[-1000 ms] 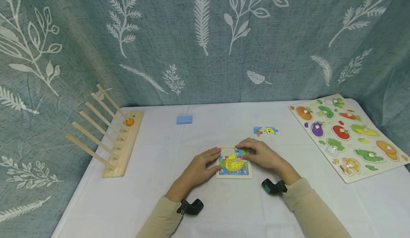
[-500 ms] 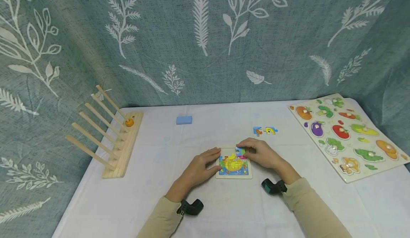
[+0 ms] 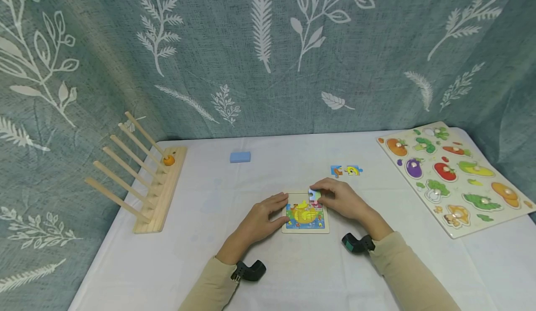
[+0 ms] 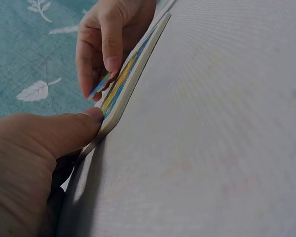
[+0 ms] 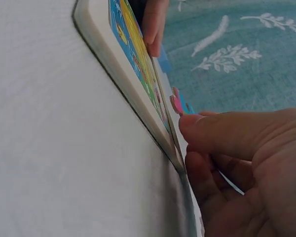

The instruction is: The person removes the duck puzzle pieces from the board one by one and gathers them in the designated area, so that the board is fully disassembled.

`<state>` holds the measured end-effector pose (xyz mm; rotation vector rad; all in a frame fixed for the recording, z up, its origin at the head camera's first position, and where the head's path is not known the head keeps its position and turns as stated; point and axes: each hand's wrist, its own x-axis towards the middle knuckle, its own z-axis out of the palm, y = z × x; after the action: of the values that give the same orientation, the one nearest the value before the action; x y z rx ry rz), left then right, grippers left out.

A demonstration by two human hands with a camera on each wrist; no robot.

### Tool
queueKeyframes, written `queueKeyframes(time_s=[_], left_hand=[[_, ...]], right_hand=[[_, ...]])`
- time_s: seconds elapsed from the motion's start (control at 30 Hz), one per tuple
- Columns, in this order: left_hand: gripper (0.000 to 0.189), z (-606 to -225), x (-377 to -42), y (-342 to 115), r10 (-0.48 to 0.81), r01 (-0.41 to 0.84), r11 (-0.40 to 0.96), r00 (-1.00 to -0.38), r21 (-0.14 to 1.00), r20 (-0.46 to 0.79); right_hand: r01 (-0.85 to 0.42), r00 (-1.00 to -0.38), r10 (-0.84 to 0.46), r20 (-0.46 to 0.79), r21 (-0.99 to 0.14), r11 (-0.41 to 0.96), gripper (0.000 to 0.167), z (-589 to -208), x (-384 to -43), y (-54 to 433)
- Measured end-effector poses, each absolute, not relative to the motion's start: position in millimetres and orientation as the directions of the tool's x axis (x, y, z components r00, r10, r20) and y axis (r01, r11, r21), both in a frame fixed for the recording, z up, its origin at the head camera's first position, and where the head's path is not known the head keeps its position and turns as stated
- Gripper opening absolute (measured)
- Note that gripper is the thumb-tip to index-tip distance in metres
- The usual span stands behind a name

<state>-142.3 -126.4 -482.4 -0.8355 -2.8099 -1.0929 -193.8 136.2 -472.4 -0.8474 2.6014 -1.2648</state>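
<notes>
From the head view, we see the puzzle tray [image 3: 305,231] on the white surface [image 3: 301,264], its yellow-duck picture filled in below and a bare strip along its far side. Our left hand [image 3: 263,215] is loosely spread, thumb and fingertips resting on the tray's left edge and pinching nothing that we can make out. Our right hand [image 3: 338,200] pinches a puzzle piece [image 3: 313,196] over the tray's far right corner, the piece tipped up rather than flat. Beyond the tray and toward its right lie a blue-and-brown piece [image 3: 336,171] and a yellow piece [image 3: 353,170], just beside each other. The step in hand looks like seating the pinched piece in that corner; we would do well to turn it square to the tray's rim before lowering it. From the left wrist view, our thumb touches the tray's edge at its near end, and the tilted piece shows above the tray; light pressure there should stop the tray sliding without lifting it. From the right wrist view, thumb and fingers hold the piece by its edge near the tray's rim, though we cannot tell whether its lower side touches. We should match its knob to the row below, let it down evenly, slip our fingers clear of the rim, and press its middle flat rather than force a corner.
</notes>
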Motion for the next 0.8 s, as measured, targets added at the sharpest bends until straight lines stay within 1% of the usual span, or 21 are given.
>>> queueKeyframes(time_s=[0.2,0.37,0.57,0.8], left_hand=[[0.053,-483,-142,-126,0.471,0.476,0.615,-0.861,0.629,0.192],[0.052,-483,-142,-126,0.468,0.479,0.617,-0.861,0.625,0.199],[0.053,-484,-143,-127,0.467,0.48,0.616,-0.861,0.625,0.2],[0.053,-483,-142,-126,0.464,0.473,0.618,-0.864,0.628,0.195]], right_hand=[[-0.422,-0.852,-0.508,0.129,-0.743,0.519,0.033,-469,-196,143],[-0.366,-0.886,-0.45,0.11,-0.761,0.535,0.034,-462,-201,155],[-0.315,-0.923,-0.369,0.107,-0.762,0.565,0.033,-458,-210,180],[-0.244,-0.955,-0.286,0.076,-0.748,0.617,0.033,-456,-216,218]])
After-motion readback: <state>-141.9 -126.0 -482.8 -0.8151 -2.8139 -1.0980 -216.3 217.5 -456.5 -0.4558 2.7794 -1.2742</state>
